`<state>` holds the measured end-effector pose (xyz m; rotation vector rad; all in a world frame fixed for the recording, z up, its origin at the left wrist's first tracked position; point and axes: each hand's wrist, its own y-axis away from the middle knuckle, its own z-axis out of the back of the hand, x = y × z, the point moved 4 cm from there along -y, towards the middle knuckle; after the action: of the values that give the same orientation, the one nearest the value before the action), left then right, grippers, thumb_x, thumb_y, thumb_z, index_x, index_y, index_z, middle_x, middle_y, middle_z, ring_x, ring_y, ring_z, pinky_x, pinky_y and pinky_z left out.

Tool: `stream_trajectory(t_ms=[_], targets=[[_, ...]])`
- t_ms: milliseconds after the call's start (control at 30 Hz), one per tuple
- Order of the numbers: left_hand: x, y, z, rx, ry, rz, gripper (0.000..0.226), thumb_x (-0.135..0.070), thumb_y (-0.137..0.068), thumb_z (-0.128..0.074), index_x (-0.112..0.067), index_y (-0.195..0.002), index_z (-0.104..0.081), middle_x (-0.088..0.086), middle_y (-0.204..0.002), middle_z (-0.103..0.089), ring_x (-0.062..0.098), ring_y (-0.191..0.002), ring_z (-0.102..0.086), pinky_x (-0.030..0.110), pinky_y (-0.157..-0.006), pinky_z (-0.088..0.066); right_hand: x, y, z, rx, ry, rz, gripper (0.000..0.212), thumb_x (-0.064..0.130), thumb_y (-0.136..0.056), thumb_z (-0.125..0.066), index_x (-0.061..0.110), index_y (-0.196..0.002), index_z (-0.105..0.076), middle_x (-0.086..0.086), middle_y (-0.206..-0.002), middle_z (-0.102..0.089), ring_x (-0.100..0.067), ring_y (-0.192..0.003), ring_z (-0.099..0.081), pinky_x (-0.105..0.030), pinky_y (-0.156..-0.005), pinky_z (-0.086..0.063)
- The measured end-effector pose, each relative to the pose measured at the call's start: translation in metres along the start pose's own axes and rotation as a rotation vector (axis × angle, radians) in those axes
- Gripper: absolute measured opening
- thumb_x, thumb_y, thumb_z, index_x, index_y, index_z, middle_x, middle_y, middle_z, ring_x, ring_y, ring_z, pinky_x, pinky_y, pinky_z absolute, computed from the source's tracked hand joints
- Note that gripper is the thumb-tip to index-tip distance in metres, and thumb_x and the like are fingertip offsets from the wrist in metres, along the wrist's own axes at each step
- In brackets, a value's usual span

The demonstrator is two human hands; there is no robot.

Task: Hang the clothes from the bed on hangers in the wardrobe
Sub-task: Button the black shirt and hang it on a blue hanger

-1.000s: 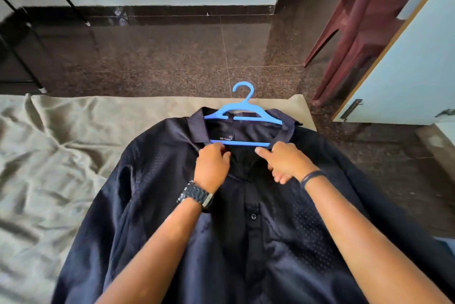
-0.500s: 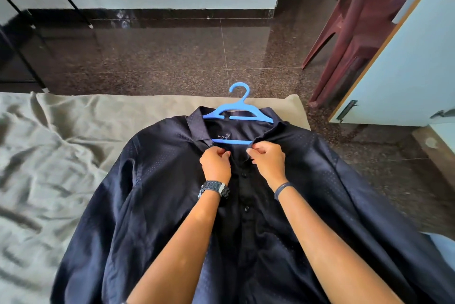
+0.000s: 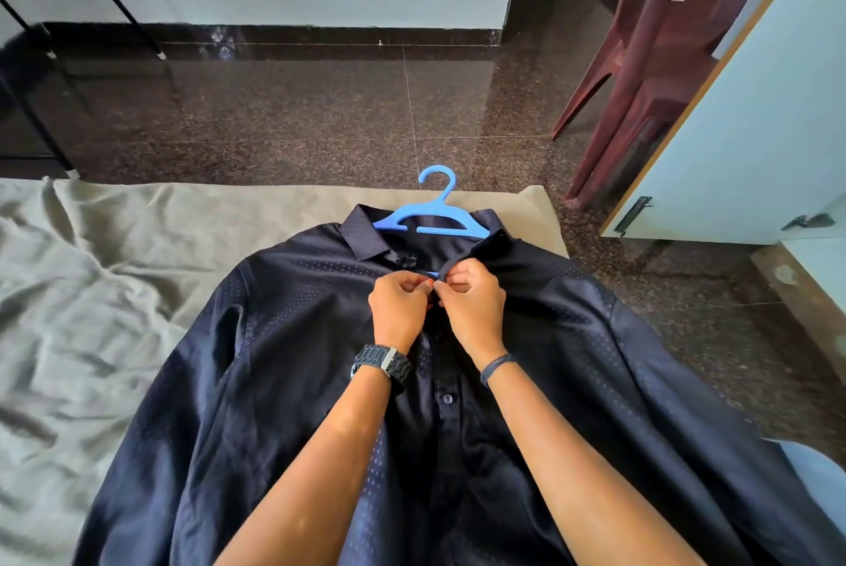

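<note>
Item: one dark navy shirt (image 3: 284,336), long-sleeved, button-front, woven with a fine pattern of small dots that catch the light; spread flat, front up, on the bed (image 3: 114,290), sleeves splayed to either side. Neck label: a small pale mark inside the collar, too small to read. Collar pointed, its left tip lying flat. One dark button (image 3: 447,399) shows on the placket below the hands. Fitted: one bright blue plastic hanger (image 3: 430,217) inside the shoulders, hook projecting past the collar toward the floor. Left hand (image 3: 400,306), fingers curled, pinches the placket edge at the neck; right hand (image 3: 474,304) pinches the opposite edge, thumbs nearly meeting over the top button position. Left wrist carries a black link watch (image 3: 382,366); right wrist a thin dark band (image 3: 495,366). Bed cover: crumpled olive-grey sheet. Surroundings: polished dark speckled floor (image 3: 297,107), stacked maroon plastic chairs (image 3: 641,61), a pale blue wardrobe door (image 3: 755,130) with a metal latch.
</note>
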<state>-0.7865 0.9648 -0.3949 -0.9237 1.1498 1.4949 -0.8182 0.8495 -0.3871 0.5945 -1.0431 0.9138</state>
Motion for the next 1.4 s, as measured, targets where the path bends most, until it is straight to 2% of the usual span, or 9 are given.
stream_trajectory(t_ms=[100,200,367,533,867,1033,1133,1300,1400], targets=[[0.006,0.001,-0.002,0.018,0.120,0.062,0.013,-0.006,-0.088,-0.063,-0.012,-0.079,-0.070,0.009,-0.079,-0.071,0.020,-0.076,-0.070,0.035,-0.076,-0.059,0.005,0.001,0.001,0.007,0.040,0.047,0.012,0.010,-0.080,-0.073,0.015,-0.083,-0.063,0.009,-0.076,-0.065,-0.005,-0.073,-0.064,-0.009,-0.063,-0.049],[0.010,0.004,-0.001,0.019,0.197,0.092,0.010,-0.004,-0.090,-0.061,-0.006,-0.085,-0.070,0.011,-0.083,-0.071,0.018,-0.077,-0.070,0.031,-0.074,-0.059,0.006,0.001,0.001,0.030,0.067,0.082,0.010,0.008,-0.082,-0.072,0.012,-0.085,-0.063,0.005,-0.076,-0.066,-0.004,-0.070,-0.063,-0.005,-0.059,-0.046],[0.013,0.006,-0.002,0.003,0.266,0.126,0.010,-0.005,-0.090,-0.061,-0.006,-0.085,-0.070,0.010,-0.083,-0.071,0.018,-0.077,-0.069,0.026,-0.069,-0.058,0.005,-0.002,0.003,0.120,0.055,0.084,0.013,0.008,-0.083,-0.070,0.012,-0.091,-0.060,0.005,-0.078,-0.068,-0.002,-0.070,-0.066,-0.010,-0.063,-0.052],[0.012,0.005,-0.003,-0.034,0.201,0.090,0.008,-0.010,-0.090,-0.063,-0.013,-0.087,-0.071,0.007,-0.083,-0.071,0.018,-0.079,-0.069,0.028,-0.071,-0.058,-0.003,-0.005,0.005,0.202,-0.082,0.021,0.018,0.000,-0.086,-0.059,0.017,-0.092,-0.060,-0.006,-0.087,-0.072,-0.013,-0.078,-0.072,-0.036,-0.075,-0.061],[0.013,0.013,-0.004,-0.048,0.138,-0.032,0.010,-0.011,-0.089,-0.064,-0.015,-0.091,-0.073,-0.002,-0.081,-0.072,0.012,-0.077,-0.069,0.032,-0.077,-0.058,-0.010,-0.008,0.005,0.201,-0.173,-0.035,0.015,0.001,-0.081,-0.071,0.007,-0.093,-0.064,-0.005,-0.084,-0.072,-0.015,-0.077,-0.072,-0.036,-0.075,-0.061],[0.010,0.020,-0.006,0.063,-0.014,-0.142,0.023,-0.007,-0.086,-0.064,-0.011,-0.109,-0.068,-0.001,-0.094,-0.071,0.006,-0.087,-0.067,0.019,-0.082,-0.053,-0.014,-0.012,0.006,0.205,-0.196,-0.101,0.021,0.002,-0.079,-0.074,0.002,-0.097,-0.064,-0.009,-0.087,-0.071,-0.017,-0.079,-0.072,-0.033,-0.075,-0.060],[0.006,0.016,-0.003,0.044,-0.090,-0.221,0.018,-0.009,-0.084,-0.069,-0.011,-0.103,-0.070,-0.005,-0.089,-0.069,0.000,-0.081,-0.064,0.007,-0.074,-0.048,-0.015,-0.013,0.005,0.234,-0.239,-0.120,0.019,0.000,-0.079,-0.074,0.003,-0.095,-0.063,-0.012,-0.084,-0.071,-0.020,-0.077,-0.072,-0.035,-0.075,-0.060],[-0.001,0.008,0.000,0.038,-0.148,-0.284,0.010,-0.009,-0.086,-0.067,-0.008,-0.093,-0.074,-0.007,-0.078,-0.067,-0.003,-0.071,-0.060,0.007,-0.070,-0.047,-0.016,-0.017,0.009,0.287,-0.292,-0.134,0.020,0.002,-0.081,-0.073,0.002,-0.099,-0.063,-0.013,-0.086,-0.072,-0.022,-0.079,-0.072,-0.036,-0.078,-0.059],[0.002,0.001,-0.001,0.089,-0.028,-0.143,0.010,-0.008,-0.088,-0.063,-0.010,-0.084,-0.072,0.003,-0.080,-0.071,0.010,-0.073,-0.064,0.021,-0.073,-0.052,-0.014,-0.016,0.011,0.279,-0.290,-0.118,0.017,0.002,-0.082,-0.072,0.007,-0.094,-0.061,-0.011,-0.084,-0.070,-0.020,-0.075,-0.071,-0.034,-0.077,-0.058]])
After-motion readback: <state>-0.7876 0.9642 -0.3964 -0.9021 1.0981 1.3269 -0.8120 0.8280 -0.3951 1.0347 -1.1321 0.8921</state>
